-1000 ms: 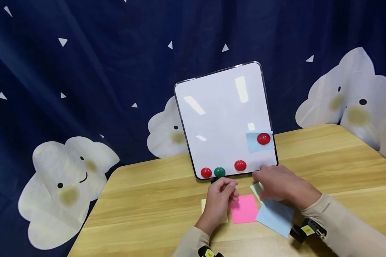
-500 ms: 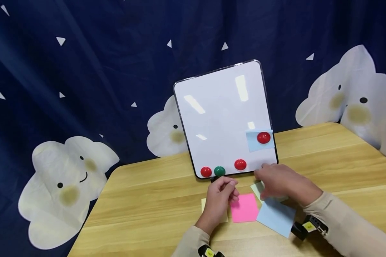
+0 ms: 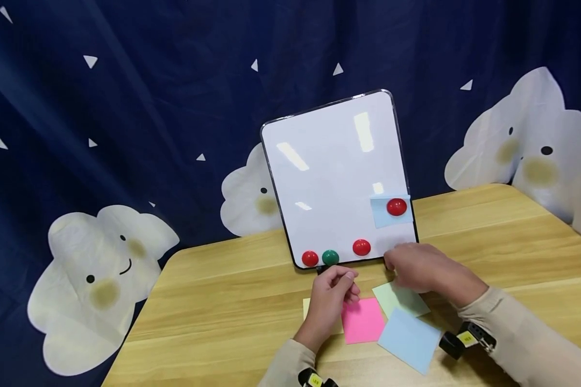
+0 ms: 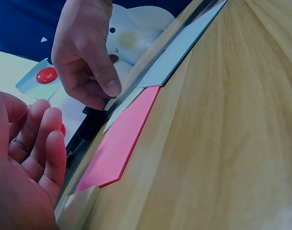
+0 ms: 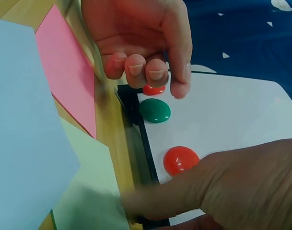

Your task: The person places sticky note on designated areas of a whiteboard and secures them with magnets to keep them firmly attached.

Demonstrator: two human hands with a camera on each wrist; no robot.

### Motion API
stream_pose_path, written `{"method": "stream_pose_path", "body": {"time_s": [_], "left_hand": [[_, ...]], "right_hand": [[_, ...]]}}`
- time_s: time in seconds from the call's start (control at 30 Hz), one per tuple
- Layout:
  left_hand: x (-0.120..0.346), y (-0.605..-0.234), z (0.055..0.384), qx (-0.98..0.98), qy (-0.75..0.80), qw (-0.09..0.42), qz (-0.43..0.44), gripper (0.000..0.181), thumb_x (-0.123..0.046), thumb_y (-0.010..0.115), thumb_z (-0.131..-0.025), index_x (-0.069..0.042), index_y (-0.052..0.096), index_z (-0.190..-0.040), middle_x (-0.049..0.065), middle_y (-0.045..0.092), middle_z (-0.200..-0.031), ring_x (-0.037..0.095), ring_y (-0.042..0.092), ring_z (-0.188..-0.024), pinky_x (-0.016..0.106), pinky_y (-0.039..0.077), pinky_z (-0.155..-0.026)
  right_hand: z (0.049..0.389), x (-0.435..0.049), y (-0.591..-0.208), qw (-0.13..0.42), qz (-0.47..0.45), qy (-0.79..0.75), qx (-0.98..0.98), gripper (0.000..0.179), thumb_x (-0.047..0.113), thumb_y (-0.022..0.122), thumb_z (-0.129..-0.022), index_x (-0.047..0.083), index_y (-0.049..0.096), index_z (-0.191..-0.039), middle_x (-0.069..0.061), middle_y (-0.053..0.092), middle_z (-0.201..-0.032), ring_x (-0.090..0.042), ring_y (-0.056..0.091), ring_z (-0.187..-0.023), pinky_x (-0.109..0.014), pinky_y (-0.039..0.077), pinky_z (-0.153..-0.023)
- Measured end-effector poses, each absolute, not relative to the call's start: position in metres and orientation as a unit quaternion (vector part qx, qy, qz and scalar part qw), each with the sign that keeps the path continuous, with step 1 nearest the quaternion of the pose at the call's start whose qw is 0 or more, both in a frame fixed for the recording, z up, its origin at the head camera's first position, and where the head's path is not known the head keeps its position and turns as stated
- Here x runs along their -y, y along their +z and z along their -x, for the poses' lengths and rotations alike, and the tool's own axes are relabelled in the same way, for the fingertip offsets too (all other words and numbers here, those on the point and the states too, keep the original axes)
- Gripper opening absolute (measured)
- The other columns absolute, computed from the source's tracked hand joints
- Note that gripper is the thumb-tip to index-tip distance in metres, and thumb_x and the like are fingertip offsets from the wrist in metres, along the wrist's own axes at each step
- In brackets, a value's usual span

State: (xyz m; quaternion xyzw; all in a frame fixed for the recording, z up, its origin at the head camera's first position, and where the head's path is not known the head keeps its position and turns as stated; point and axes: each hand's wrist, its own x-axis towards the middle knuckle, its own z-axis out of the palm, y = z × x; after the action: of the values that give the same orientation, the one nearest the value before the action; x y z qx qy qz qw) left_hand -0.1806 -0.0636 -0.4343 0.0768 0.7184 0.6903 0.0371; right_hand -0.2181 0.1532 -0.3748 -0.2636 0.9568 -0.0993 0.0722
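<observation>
My left hand hovers over the pale yellow sticky-note pad, fingers loosely curled around nothing. By the whiteboard's lower right corner is my right hand, above the pale green pad; its fingers are bent and I see nothing between them. In the right wrist view its thumb is blurred over the green pad's edge. A pink pad and a light blue pad lie nearer me, the blue one overlapping the green. On the whiteboard, a red magnet sits on a blue note.
Two red magnets and a green magnet line the board's lower edge. The board leans back on the wooden table. Behind hangs a dark blue curtain with cloud prints.
The pink and blue pads have shifted slightly toward me, and more of the green pad shows. My right hand has lifted slightly off the pads. My left hand stays put.
</observation>
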Motion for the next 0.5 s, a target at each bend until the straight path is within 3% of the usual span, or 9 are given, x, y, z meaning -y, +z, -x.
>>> {"method": "stream_pose_path", "body": {"time_s": [0.13, 0.5], "left_hand": [[0.0635, -0.4347, 0.1807, -0.719, 0.689, 0.035, -0.079, 0.016, -0.019, 0.06, -0.102, -0.008, 0.069, -0.106, 0.007, 0.066, -0.081, 0.017, 0.066, -0.069, 0.026, 0.057, -0.069], [0.0637, -0.4351, 0.1797, -0.72, 0.688, 0.035, -0.083, 0.02, -0.019, 0.059, -0.102, -0.002, 0.068, -0.11, 0.007, 0.066, -0.081, 0.017, 0.066, -0.07, 0.026, 0.057, -0.07]], "right_hand": [[0.2171, -0.152, -0.3746, 0.114, 0.25, -0.106, -0.956, 0.026, 0.026, 0.088, -0.075, 0.017, 0.068, -0.088, 0.006, 0.058, -0.079, -0.016, 0.051, -0.072, -0.035, 0.047, -0.062], [0.2228, -0.1557, -0.3804, 0.15, 0.239, -0.133, -0.95, 0.025, 0.024, 0.087, -0.077, 0.015, 0.063, -0.078, 0.004, 0.055, -0.071, -0.016, 0.05, -0.066, -0.034, 0.042, -0.059]]}}
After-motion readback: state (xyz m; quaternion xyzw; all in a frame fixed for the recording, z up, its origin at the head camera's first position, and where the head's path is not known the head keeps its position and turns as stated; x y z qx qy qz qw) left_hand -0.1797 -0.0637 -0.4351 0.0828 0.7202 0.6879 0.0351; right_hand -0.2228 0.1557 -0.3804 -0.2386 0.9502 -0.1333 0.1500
